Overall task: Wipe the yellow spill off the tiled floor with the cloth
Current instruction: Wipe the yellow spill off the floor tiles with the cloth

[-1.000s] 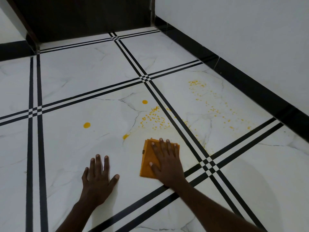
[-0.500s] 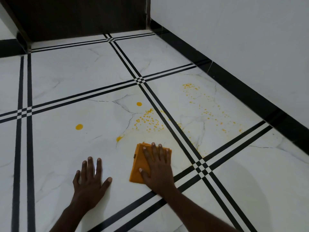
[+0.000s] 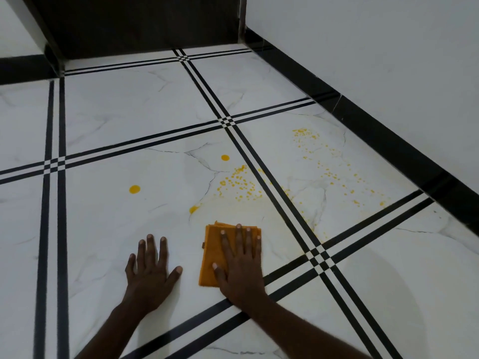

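cloth [image 3: 211, 257] under flat right hand [image 3: 239, 265] | left hand [image 3: 149, 273] splayed beside | spill [image 3: 237, 183] beyond

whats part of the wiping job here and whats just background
Part of the job:
- orange cloth, flat under the right hand
- yellow spill, drops and speckles across two tiles
- tiled floor
- left hand, braced flat on the floor

Just there:
- white wall
- black skirting
- dark door
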Tool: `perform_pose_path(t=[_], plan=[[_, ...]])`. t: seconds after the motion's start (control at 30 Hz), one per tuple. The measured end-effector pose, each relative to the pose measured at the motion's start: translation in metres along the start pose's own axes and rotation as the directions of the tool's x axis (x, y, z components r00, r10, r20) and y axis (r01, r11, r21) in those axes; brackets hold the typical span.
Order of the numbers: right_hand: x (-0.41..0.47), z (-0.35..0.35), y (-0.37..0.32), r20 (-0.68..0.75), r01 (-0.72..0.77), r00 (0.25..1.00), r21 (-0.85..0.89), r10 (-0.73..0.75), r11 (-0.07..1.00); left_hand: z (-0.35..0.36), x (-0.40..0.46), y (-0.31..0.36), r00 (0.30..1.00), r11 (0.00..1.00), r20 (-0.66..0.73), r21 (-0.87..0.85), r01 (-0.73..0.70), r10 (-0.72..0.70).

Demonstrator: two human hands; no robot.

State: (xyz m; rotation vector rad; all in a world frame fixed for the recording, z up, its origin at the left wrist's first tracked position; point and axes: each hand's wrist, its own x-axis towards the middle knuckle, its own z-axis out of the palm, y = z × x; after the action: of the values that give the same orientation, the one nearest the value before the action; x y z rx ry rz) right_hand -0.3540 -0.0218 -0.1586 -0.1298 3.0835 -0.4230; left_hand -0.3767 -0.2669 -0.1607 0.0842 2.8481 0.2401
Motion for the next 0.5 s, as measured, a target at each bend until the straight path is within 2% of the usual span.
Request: perform_pose_path(t=[0.07,0.1,0.13,0.2,0.27,0.3,0.33,0.37,0.4,0.43,0.5], plan=[[0.019,-0.007,0.025,0.021,0.184,0.983,-0.043,-0.183,0.982,-0.003,-0.001,0.002,1.0,1.0,-0.007,0.013,-0.004,0.004],[0.033,-0.009,0.038,0.009,0.22,0.975,-0.061,-0.22,0.974,-0.005,-0.003,0.0,1.0,1.0,-0.008,0.018,0.0,0.0],[0.046,-0.013,0.054,-0.031,0.195,0.98,-0.083,-0.198,0.977,-0.008,-0.005,0.0,1.0,1.0,-0.002,0.019,-0.002,0.002],[0.055,-0.018,0.077,-0.134,-0.051,0.99,-0.089,0.039,0.995,-0.013,-0.008,0.001,1.0,1.0,-0.014,0.012,-0.016,0.016],[0.035,-0.013,0.059,-0.2,-0.325,0.927,-0.011,0.317,0.946,-0.02,-0.008,0.001,1.0,1.0,-0.02,-0.011,-0.007,0.007],[0.017,-0.007,0.038,-0.222,-0.413,0.885,0.03,0.409,0.91,-0.024,-0.007,0.005,1.0,1.0,-0.028,-0.027,0.011,-0.012],[-0.005,-0.001,0.011,-0.249,-0.442,0.863,0.048,0.44,0.896,-0.028,-0.006,0.009,0.999,0.999,-0.032,-0.044,0.031,-0.032],[-0.026,0.004,-0.014,-0.242,-0.414,0.878,0.045,0.412,0.909,-0.031,-0.005,0.013,0.998,0.997,-0.026,-0.058,0.055,-0.056],[-0.038,0.007,-0.028,-0.212,-0.327,0.922,0.025,0.324,0.945,-0.033,-0.005,0.017,0.997,0.995,-0.038,-0.08,0.066,-0.07],[-0.034,0.009,-0.029,-0.157,-0.188,0.97,-0.015,0.183,0.982,-0.034,-0.005,0.016,0.995,0.993,-0.069,-0.098,0.063,-0.07],[0.012,0.003,-0.007,-0.07,0.085,0.993,-0.075,-0.09,0.994,-0.035,-0.005,0.007,0.992,0.996,-0.122,-0.083,0.017,-0.027]])
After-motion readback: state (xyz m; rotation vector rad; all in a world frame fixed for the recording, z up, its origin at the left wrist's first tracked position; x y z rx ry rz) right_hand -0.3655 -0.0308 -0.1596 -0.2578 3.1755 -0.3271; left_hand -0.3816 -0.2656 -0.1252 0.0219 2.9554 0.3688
